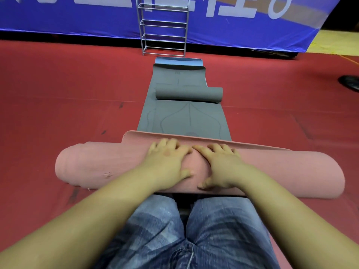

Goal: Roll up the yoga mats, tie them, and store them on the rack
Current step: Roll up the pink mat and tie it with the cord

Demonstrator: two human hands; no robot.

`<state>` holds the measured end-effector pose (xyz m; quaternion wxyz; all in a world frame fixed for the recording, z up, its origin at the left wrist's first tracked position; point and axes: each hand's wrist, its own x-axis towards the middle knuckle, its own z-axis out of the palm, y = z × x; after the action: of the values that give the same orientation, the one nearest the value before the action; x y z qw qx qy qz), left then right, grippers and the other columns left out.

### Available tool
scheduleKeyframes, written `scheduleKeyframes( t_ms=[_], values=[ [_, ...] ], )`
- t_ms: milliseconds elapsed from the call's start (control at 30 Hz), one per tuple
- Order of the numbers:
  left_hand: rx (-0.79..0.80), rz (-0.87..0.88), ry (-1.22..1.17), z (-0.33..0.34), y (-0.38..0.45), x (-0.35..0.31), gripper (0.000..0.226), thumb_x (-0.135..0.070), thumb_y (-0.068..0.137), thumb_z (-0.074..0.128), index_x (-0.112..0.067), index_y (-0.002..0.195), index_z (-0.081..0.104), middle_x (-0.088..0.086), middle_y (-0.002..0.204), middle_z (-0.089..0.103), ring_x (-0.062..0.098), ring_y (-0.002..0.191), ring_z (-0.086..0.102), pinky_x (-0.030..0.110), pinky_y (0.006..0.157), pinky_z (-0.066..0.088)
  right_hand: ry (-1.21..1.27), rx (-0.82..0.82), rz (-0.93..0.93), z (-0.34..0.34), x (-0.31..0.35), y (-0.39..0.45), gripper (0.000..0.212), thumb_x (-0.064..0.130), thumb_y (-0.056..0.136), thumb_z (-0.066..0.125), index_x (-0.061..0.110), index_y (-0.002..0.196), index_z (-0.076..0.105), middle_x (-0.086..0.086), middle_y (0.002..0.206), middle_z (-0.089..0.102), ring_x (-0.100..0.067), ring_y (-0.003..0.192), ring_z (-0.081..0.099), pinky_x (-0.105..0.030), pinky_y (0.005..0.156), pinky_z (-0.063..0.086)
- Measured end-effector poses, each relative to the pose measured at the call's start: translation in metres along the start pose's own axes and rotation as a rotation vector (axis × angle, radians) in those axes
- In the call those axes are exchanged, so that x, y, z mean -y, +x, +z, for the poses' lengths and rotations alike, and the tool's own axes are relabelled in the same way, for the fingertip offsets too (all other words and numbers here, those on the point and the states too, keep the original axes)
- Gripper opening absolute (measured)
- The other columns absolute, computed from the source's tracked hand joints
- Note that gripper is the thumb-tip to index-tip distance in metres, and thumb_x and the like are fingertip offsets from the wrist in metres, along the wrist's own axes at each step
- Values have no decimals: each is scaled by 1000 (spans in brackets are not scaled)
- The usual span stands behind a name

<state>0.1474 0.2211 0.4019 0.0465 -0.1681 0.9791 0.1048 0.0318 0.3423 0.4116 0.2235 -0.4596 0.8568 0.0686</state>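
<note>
The light is even and quite bright, and it seems to come from above, because the shadows are short and soft. Under the pink rolled mat (281,171) I see a dark shadow near my knees, and a thin one lies under the small grey roll (189,93). My left hand (167,160) and right hand (221,166) look a little yellow and not fully sharp. The wide lens bends the picture: the pink roll curves down at both ends, and the red floor (58,94) line bows. The blue banner (77,16) at the top is blurred, its white letters smeared. There is no strong glare.
</note>
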Motion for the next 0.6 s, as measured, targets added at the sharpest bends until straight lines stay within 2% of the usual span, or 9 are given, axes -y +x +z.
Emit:
scheduleKeyframes(
  t_ms=[133, 233, 300, 467, 533, 600],
  values=[
    [-20, -40, -6, 14, 1, 3, 68, -58, 88, 49, -37, 146, 22, -2, 145, 28, 19, 133, 23, 36, 110, 17, 35, 46, -15, -7, -6, 14, 108, 56, 72, 72, 39, 151, 1, -5, 157, 13, -28, 143, 14, -51, 116, 15],
    [44, -28, -74, 9, 17, 11, 64, -58, 87, 50, -39, 144, 26, -3, 143, 30, 20, 132, 25, 37, 108, 21, 71, -53, 37, -5, -8, 8, 110, 58, 68, 74, 38, 151, 4, -5, 157, 12, -29, 143, 13, -52, 116, 11],
    [87, -29, -104, 8, 29, 17, 63, -58, 87, 51, -40, 143, 28, -4, 143, 32, 21, 132, 26, 38, 109, 22, 66, -111, 52, 3, -4, 2, 108, 61, 67, 73, 38, 150, 8, -3, 156, 14, -28, 143, 13, -51, 116, 13],
    [198, -41, -120, 5, 51, 26, 60, -58, 88, 50, -40, 142, 31, 1, 146, 34, 26, 135, 28, 40, 113, 21, -29, -200, 66, 26, 1, 9, 104, 62, 72, 67, 32, 150, 6, -5, 156, 11, -28, 141, 14, -51, 113, 17],
    [119, -34, -90, 4, 54, 26, 56, -56, 89, 49, -38, 141, 35, 1, 142, 38, 25, 132, 30, 39, 110, 24, -16, -197, 63, 22, -2, 17, 101, 62, 72, 67, 34, 149, 9, -3, 154, 17, -27, 140, 17, -51, 112, 19],
    [-38, -68, -80, 10, 50, 25, 51, -54, 91, 48, -35, 138, 40, 0, 136, 40, 23, 129, 31, 36, 106, 24, 12, -159, 59, 15, -7, 27, 100, 62, 70, 68, 35, 149, 12, -1, 152, 22, -27, 138, 21, -51, 112, 20]
  ],
)
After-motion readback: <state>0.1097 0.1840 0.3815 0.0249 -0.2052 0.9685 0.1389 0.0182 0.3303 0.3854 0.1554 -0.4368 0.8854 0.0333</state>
